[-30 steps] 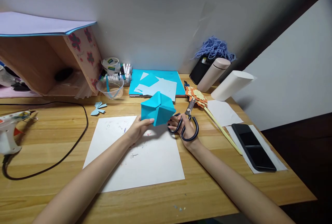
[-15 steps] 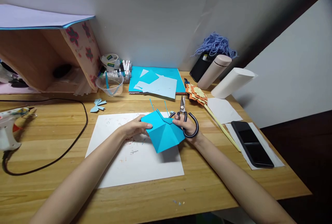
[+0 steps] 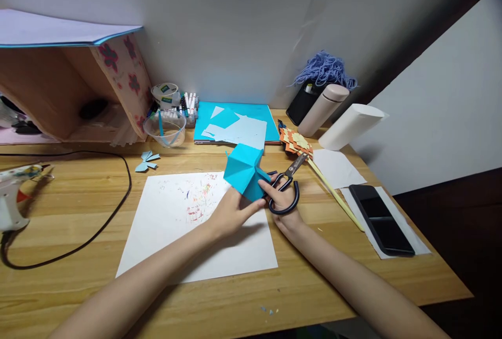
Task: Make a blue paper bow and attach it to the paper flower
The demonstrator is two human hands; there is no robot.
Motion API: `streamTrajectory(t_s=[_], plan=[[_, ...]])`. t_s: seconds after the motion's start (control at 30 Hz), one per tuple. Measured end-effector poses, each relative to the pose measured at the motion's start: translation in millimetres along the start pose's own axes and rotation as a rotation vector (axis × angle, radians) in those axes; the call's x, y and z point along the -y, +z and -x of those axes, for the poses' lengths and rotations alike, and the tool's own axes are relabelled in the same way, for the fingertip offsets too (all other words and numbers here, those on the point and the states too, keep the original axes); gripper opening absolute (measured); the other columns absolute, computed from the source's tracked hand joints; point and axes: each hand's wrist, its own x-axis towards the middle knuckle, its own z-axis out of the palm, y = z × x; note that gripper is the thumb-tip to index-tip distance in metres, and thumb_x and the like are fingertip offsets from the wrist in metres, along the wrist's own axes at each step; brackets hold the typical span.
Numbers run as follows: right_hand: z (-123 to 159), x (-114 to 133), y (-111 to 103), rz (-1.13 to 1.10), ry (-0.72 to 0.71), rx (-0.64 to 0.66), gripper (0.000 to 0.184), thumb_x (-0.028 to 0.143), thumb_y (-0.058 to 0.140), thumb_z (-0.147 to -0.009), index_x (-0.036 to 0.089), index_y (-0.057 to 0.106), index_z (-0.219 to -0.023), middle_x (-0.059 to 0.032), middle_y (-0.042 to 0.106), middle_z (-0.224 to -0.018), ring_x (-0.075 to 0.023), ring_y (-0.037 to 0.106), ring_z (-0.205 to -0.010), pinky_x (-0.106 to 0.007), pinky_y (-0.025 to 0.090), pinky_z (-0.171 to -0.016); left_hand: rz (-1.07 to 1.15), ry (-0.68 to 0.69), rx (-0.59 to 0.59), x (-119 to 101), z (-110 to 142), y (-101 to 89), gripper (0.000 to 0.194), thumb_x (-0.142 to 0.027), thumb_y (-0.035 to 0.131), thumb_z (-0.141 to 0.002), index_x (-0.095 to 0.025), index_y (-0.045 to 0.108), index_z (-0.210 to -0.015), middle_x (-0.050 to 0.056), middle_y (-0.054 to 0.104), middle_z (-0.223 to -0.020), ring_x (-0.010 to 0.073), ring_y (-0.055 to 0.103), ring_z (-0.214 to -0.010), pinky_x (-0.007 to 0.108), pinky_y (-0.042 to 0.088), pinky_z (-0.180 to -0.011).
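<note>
A bright blue folded paper, creased into an umbrella-like shape, is held above the white sheet. My left hand grips it from below, with the thumb stretched toward its lower right edge and the other fingers partly hidden behind it. My right hand pinches the paper's right edge and also holds black-handled scissors, whose blades point up and to the right. The scissors' blades are clear of the blue paper. Coloured pen marks dot the white sheet underneath.
A glue gun with a black cord lies left. A pale blue paper bow, plastic cup and blue folder stand behind. On the right are an orange paper flower, a pink bottle and a phone.
The blue paper first tilted down toward me, then was lifted and turned. My left hand has moved right beneath it. The scissors have swung to point farther right.
</note>
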Motion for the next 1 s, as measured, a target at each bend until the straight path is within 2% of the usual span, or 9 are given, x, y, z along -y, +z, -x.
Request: streamTrajectory(t_s=[0.13,0.2,0.27,0.37,0.43,0.5,0.67,0.77,1.0], plan=[[3,-2,2,0.094,-0.055,0.094,0.039,0.034,0.080,-0.056,0.020,0.046,-0.071,0.0047,0.056,-0.067,-0.0111,0.056,-0.059,-0.024,0.048,-0.056,-0.071,-0.046,-0.239,-1,2,2.6,0.030,-0.038,0.049,-0.087,-0.021,0.060,-0.109,0.008,0.065,-0.110,0.0227,0.055,-0.110,0.038,0.038,-0.099],[1,1,1,0.082,0.068,0.234,0.038,0.048,0.071,-0.064,0.020,0.047,-0.072,0.0037,0.056,-0.061,-0.0114,0.055,-0.050,-0.025,0.047,-0.049,-0.101,-0.082,-0.322,5,-1,-9.4,0.024,-0.039,0.050,-0.086,-0.018,0.062,-0.088,0.006,0.068,-0.085,0.0207,0.062,-0.087,0.034,0.047,-0.082],[-2,7,0,0.073,0.252,0.412,0.045,0.064,0.054,-0.071,0.019,0.048,-0.073,0.0009,0.057,-0.059,-0.0128,0.055,-0.045,-0.026,0.046,-0.044,-0.170,-0.128,-0.395,12,-5,-25.6,0.030,-0.041,0.050,-0.084,-0.019,0.053,-0.064,0.000,0.056,-0.056,0.0161,0.055,-0.055,0.030,0.046,-0.060],[-3,20,-5,0.205,0.378,0.581,0.055,0.073,0.040,-0.072,0.018,0.049,-0.076,0.0008,0.055,-0.059,-0.0120,0.051,-0.042,-0.028,0.045,-0.044,-0.284,-0.092,-0.606,20,-11,-47.6,0.035,-0.041,0.055,-0.080,-0.021,0.042,-0.055,-0.004,0.044,-0.046,0.0136,0.046,-0.047,0.028,0.041,-0.054],[-2,30,-9,0.447,0.248,0.612,0.050,0.069,0.043,-0.075,0.019,0.048,-0.080,0.0036,0.050,-0.057,-0.0106,0.047,-0.042,-0.026,0.042,-0.045,-0.306,-0.065,-0.722,24,-14,-55.5,0.035,-0.042,0.055,-0.079,-0.021,0.041,-0.054,-0.003,0.045,-0.048,0.0138,0.046,-0.048,0.028,0.040,-0.054],[-2,41,-14,0.811,0.002,0.612,0.040,0.060,0.050,-0.078,0.020,0.048,-0.085,0.0025,0.053,-0.063,-0.0117,0.049,-0.050,-0.024,0.038,-0.049,-0.287,-0.030,-0.778,26,-15,-56.9,0.033,-0.043,0.054,-0.079,-0.021,0.044,-0.057,-0.001,0.051,-0.054,0.0150,0.050,-0.053,0.029,0.042,-0.057],[-4,51,-19,1.505,-0.290,0.583,0.034,0.054,0.057,-0.076,0.023,0.044,-0.079,0.0010,0.058,-0.063,-0.0175,0.055,-0.055,-0.024,0.027,-0.048,-0.236,0.076,-0.759,27,-12,-47.8,0.022,-0.040,0.053,-0.082,-0.018,0.056,-0.083,0.006,0.065,-0.083,0.0197,0.060,-0.079,0.034,0.046,-0.080],[-7,46,-19,1.625,-0.340,0.605,0.034,0.055,0.056,-0.077,0.023,0.044,-0.079,-0.0003,0.060,-0.064,-0.0196,0.059,-0.056,-0.024,0.026,-0.047,-0.257,0.069,-0.733,28,-11,-45.9,0.022,-0.040,0.053,-0.083,-0.019,0.056,-0.087,0.007,0.065,-0.090,0.0214,0.059,-0.089,0.037,0.043,-0.089],[-8,42,-18,1.666,-0.365,0.615,0.036,0.057,0.056,-0.077,0.023,0.045,-0.080,-0.0002,0.062,-0.065,-0.0196,0.061,-0.057,-0.023,0.027,-0.047,-0.256,0.023,-0.723,28,-13,-48.6,0.025,-0.043,0.051,-0.083,-0.019,0.055,-0.081,0.005,0.063,-0.079,0.0205,0.059,-0.080,0.034,0.045,-0.081]])
